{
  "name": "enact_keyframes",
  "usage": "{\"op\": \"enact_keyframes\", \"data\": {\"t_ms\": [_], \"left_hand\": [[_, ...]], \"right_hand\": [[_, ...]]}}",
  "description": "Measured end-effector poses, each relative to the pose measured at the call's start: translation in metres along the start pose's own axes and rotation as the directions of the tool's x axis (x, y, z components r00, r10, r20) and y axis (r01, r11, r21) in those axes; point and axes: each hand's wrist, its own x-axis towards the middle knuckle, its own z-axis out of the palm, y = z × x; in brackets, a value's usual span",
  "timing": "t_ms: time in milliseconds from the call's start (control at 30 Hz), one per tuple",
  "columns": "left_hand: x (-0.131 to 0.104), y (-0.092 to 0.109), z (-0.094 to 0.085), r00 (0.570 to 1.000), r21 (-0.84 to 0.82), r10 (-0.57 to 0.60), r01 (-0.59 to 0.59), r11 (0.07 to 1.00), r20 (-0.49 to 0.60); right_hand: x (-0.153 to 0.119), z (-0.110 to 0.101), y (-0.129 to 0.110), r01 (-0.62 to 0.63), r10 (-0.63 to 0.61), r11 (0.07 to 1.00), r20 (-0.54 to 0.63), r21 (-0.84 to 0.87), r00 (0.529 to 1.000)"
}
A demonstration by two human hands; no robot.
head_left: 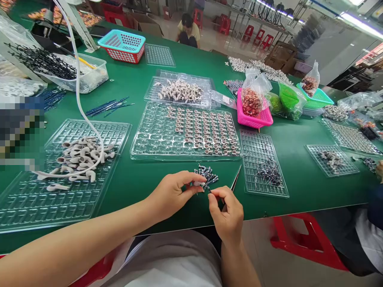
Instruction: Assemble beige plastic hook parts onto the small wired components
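My left hand (176, 193) pinches a small white plastic piece (199, 183) between thumb and fingertips. Close to its right, my right hand (226, 211) has thumb and index finger closed on a small dark part (209, 190). Just behind both hands lies a pile of small dark parts with pale bits (211, 175). Metal tweezers (235, 178) point away beside my right hand, their lower end hidden by it. Beyond the pile, a clear tray (152, 149) holds rows of small pale pieces, mostly on its right side.
White curved pieces (80, 157) lie on the left tray (60, 207), crossed by a white cable (78, 79). More pieces (181, 91) sit behind. A pink basket (254, 119) and a tray of dark parts (269, 173) stand right. A co-worker's hand (379, 171) shows at the right edge.
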Motion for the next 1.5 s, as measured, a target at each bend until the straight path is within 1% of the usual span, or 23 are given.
{"op": "enact_keyframes", "data": {"t_ms": [100, 200, 267, 333, 400, 567, 667, 733, 833, 900, 1067, 1333, 1500], "left_hand": [[-0.0007, -0.0035, -0.0014, 0.985, 0.116, 0.172, -0.169, 0.979, -0.021], [-0.0002, -0.0063, -0.0019, 0.941, 0.199, 0.337, -0.327, 0.924, -0.017], [0.0006, -0.0074, -0.0018, 0.914, 0.248, 0.405, -0.394, 0.885, 0.005], [0.0015, -0.0076, -0.0018, 0.898, 0.283, 0.439, -0.429, 0.858, 0.032], [0.0021, -0.0072, -0.0022, 0.890, 0.301, 0.451, -0.447, 0.843, 0.058], [0.0026, -0.0047, -0.0044, 0.891, 0.312, 0.432, -0.453, 0.835, 0.138], [0.0028, -0.0045, -0.0046, 0.879, 0.309, 0.438, -0.476, 0.823, 0.188], [0.0029, -0.0052, -0.0042, 0.871, 0.309, 0.449, -0.490, 0.815, 0.198], [0.0026, -0.0067, -0.0032, 0.872, 0.294, 0.459, -0.490, 0.821, 0.170], [0.0021, -0.0071, -0.0024, 0.880, 0.274, 0.451, -0.474, 0.837, 0.146], [0.0005, -0.0050, -0.0011, 0.901, 0.162, 0.419, -0.433, 0.887, 0.112], [-0.0003, -0.0044, 0.0008, 0.902, 0.092, 0.425, -0.431, 0.898, 0.080], [-0.0008, -0.0036, 0.0014, 0.893, 0.073, 0.441, -0.448, 0.891, 0.094]], "right_hand": [[0.0007, 0.0007, 0.0004, 0.006, -0.006, 1.000, 0.019, 0.003, 1.000], [0.0014, 0.0013, 0.0003, 0.013, -0.013, 1.000, 0.032, 0.006, 0.999], [0.0022, 0.0017, -0.0002, 0.021, -0.021, 1.000, 0.037, 0.004, 0.999], [0.0031, 0.0022, -0.0008, 0.031, -0.031, 1.000, 0.043, -0.001, 0.999], [0.0038, 0.0026, -0.0013, 0.041, -0.040, 0.999, 0.049, -0.013, 0.998], [0.0041, 0.0026, -0.0017, 0.051, -0.048, 0.998, 0.069, -0.048, 0.996], [0.0038, 0.0025, -0.0015, 0.055, -0.051, 0.997, 0.083, -0.051, 0.995], [0.0036, 0.0025, -0.0013, 0.055, -0.051, 0.998, 0.083, -0.042, 0.995], [0.0030, 0.0021, -0.0011, 0.046, -0.045, 0.999, 0.061, -0.004, 0.997], [0.0021, 0.0014, -0.0012, 0.044, -0.045, 0.999, 0.042, 0.025, 0.998], [0.0002, -0.0011, -0.0018, 0.056, -0.057, 0.997, 0.013, 0.044, 0.998], [0.0011, -0.0019, -0.0026, 0.100, -0.101, 0.993, 0.007, 0.067, 0.995], [0.0003, -0.0014, -0.0018, 0.110, -0.110, 0.991, -0.004, 0.073, 0.994]]}}
